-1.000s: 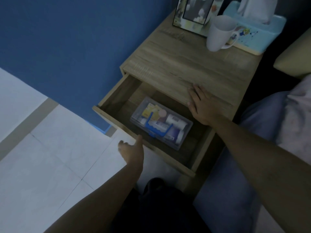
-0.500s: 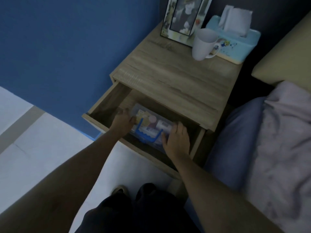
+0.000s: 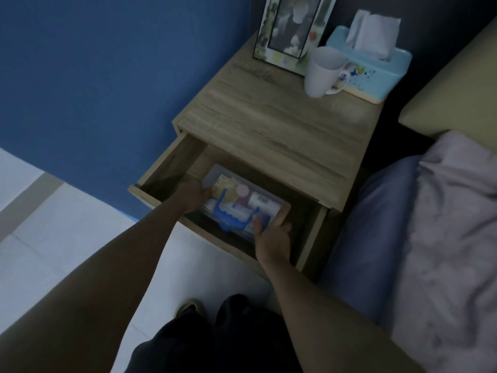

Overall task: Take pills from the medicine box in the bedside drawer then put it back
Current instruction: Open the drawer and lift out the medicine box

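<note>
Two hands' grip (image 3: 192, 196) (image 3: 273, 228) clasps one medicine box (image 3: 258, 197).

Both hands are reaching into the open drawer (image 3: 172, 168) of the nightstand (image 3: 282, 130). The left hand (image 3: 192, 196) is gripping the left end of the clear box (image 3: 258, 196), its fingers curling over that edge. The right hand (image 3: 274, 228) is clasping the box's right near corner, thumb lying on the lid. Between the hands, a blue handle (image 3: 231, 220) is lying across the lid; under it bottles and packets are showing, though blurred. Beyond the hands, on the nightstand's top, a mug (image 3: 321, 72), a tissue box (image 3: 376, 68) and a photo frame (image 3: 290, 30) are standing. Right of the right hand, bedding (image 3: 430, 224) is lying.
</note>
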`<act>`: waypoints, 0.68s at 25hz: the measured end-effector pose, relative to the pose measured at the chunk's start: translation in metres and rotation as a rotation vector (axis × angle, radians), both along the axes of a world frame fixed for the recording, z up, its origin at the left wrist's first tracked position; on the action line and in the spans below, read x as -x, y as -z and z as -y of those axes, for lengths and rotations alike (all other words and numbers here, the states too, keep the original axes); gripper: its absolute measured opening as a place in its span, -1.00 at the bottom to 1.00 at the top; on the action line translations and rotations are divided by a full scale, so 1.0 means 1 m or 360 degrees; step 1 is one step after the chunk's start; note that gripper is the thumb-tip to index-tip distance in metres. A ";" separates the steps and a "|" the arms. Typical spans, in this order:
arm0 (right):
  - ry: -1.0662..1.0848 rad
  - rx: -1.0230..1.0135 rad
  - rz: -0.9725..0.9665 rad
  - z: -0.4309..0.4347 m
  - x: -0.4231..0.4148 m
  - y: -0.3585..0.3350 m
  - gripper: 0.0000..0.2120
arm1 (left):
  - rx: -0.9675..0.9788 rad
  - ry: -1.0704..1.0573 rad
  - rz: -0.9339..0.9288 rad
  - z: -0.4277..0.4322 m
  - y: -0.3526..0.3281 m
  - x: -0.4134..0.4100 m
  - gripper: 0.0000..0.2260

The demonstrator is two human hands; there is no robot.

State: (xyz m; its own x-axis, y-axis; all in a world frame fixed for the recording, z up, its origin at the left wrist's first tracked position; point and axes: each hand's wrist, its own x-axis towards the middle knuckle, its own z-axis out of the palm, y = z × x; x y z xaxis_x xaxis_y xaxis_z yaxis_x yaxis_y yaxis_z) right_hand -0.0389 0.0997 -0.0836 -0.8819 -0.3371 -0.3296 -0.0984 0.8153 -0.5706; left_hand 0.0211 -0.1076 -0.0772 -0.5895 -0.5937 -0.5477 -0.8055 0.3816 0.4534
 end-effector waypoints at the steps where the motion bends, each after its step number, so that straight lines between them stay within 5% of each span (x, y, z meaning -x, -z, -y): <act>1: -0.0011 0.0027 -0.0025 -0.002 -0.003 -0.007 -0.20 | 0.0019 -0.0014 -0.0011 -0.001 -0.012 -0.002 -0.57; 8: -0.0098 0.0190 -0.0082 -0.006 -0.010 -0.083 -0.21 | 0.0212 -0.0077 -0.0070 -0.007 -0.108 -0.020 -0.54; 17: -0.0258 0.0468 -0.0446 0.025 0.103 -0.153 -0.40 | 0.0273 -0.0433 -0.0615 0.004 -0.186 0.031 -0.57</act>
State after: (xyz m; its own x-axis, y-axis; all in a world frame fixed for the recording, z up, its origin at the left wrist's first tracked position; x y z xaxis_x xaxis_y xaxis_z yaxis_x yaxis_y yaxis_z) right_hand -0.1416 0.0746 0.0692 -0.8514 -0.5225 0.0457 -0.3959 0.5831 -0.7094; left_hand -0.0094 -0.1112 0.1089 -0.5414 -0.8163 -0.2012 -0.6719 0.2763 0.6872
